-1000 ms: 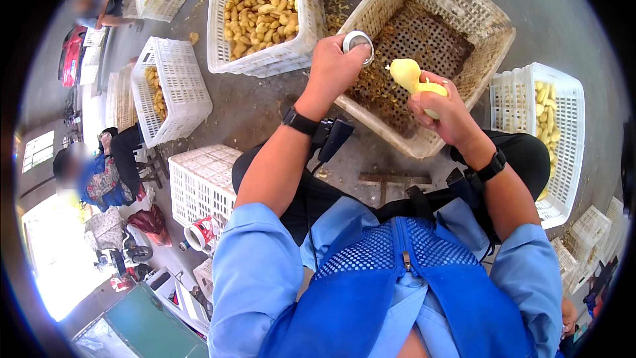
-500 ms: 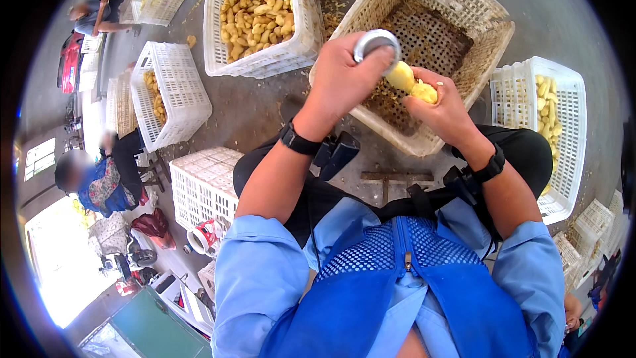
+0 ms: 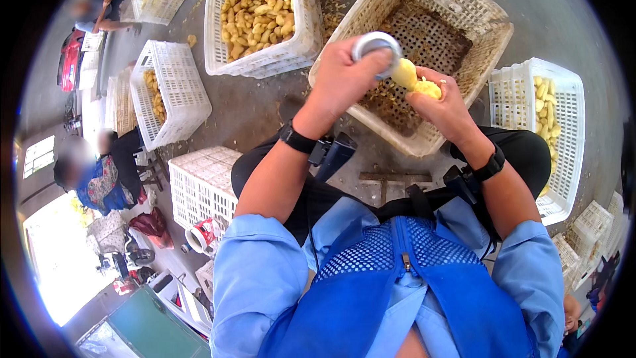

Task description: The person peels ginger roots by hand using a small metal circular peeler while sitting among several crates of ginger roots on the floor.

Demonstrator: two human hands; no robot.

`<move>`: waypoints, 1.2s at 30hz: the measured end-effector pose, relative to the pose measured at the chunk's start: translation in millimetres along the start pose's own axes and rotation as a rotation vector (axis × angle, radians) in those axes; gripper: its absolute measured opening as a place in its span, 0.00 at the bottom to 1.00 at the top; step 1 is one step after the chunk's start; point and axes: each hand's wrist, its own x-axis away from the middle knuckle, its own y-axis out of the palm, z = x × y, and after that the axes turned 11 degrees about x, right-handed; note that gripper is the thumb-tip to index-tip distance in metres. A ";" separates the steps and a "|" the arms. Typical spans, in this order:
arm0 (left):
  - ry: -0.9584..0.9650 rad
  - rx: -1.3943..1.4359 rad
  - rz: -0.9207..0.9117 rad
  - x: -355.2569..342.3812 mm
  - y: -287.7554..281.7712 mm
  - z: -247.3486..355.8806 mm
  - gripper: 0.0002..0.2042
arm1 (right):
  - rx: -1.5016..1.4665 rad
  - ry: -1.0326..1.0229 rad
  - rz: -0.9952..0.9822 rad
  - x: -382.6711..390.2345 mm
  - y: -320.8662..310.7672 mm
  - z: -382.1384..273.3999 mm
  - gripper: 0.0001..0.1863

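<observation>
My left hand (image 3: 344, 79) is closed round a round silver metal scraper (image 3: 379, 41), shaped like a ring or a shallow cup. The scraper sits right against the upper knob of a pale yellow ginger root (image 3: 403, 74), partly blurred. With bent fingers and thumb, my right hand (image 3: 442, 103) grips the lower end of the root, where the surface looks rough and shredded. Both hands are above the near part of a large dirty cream crate (image 3: 437, 140). Scraps and dark dirt cover its perforated floor.
A white crate (image 3: 265, 65) heaped with brownish ginger stands ahead on the left. To the right, another white crate (image 3: 563, 182) holds paler ginger. An upturned white crate (image 3: 202, 182) is by my left knee. Farther left, a seated person (image 3: 106, 179) is beside a tilted-looking crate (image 3: 177, 86).
The ginger root and my right hand have shifted slightly right and down. The scraper has turned a little and stays by the upper knob. Both hands keep their holds.
</observation>
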 end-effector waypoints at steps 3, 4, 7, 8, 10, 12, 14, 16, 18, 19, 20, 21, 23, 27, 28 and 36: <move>-0.062 -0.091 0.014 -4.4 -4.5 -9.2 0.11 | 0.078 -0.077 0.029 1.6 5.1 6.5 0.19; -0.109 -0.108 0.042 -9.4 -12.2 -16.3 0.11 | 0.080 -0.089 0.025 1.7 6.9 6.8 0.19; -0.030 -0.348 0.142 -16.5 -37.6 -25.1 0.10 | 0.081 -0.130 0.028 0.4 10.8 5.3 0.20; -0.039 -0.273 0.165 -16.6 -37.9 -25.1 0.09 | 0.038 -0.082 0.002 -0.2 9.0 2.9 0.21; 0.024 -0.121 0.152 -14.3 -29.4 -23.6 0.09 | -0.045 0.019 -0.049 0.2 2.3 -5.0 0.21; 0.088 0.008 0.163 -12.4 -9.0 -15.3 0.09 | -0.079 0.082 -0.143 1.3 -3.4 -2.8 0.22; 0.100 0.085 0.133 -14.2 -2.4 -19.6 0.09 | -0.134 0.090 -0.215 0.3 -2.1 1.7 0.23; 0.095 0.161 0.107 -16.0 2.7 -27.6 0.10 | -0.131 0.066 -0.247 -0.8 1.5 2.5 0.23; 0.130 0.191 0.105 -17.6 8.2 -38.4 0.09 | -0.129 0.071 -0.245 -1.6 4.9 4.7 0.24; 0.122 0.181 0.103 -15.9 10.6 -39.8 0.08 | -0.128 0.087 -0.227 -2.5 6.1 6.1 0.24; 0.114 0.171 0.101 -15.3 12.2 -40.8 0.07 | -0.127 0.103 -0.210 -2.9 7.3 6.2 0.25; 0.123 0.173 0.101 -16.4 12.3 -43.2 0.07 | -0.101 0.083 -0.158 -2.2 9.6 5.3 0.24; 0.133 0.168 0.106 -16.3 14.3 -46.3 0.07 | -0.045 0.046 -0.064 0.6 16.7 -3.6 0.23; 0.215 0.070 0.173 -15.3 19.7 -42.2 0.08 | 0.201 -0.077 0.062 -2.6 12.2 5.5 0.22; 0.205 0.071 0.192 -14.6 19.7 -40.9 0.08 | 0.312 -0.200 0.157 -4.6 15.1 9.2 0.23; 0.110 0.093 0.249 -3.6 25.9 -39.3 0.09 | 0.735 -0.340 0.413 -5.1 18.4 15.0 0.21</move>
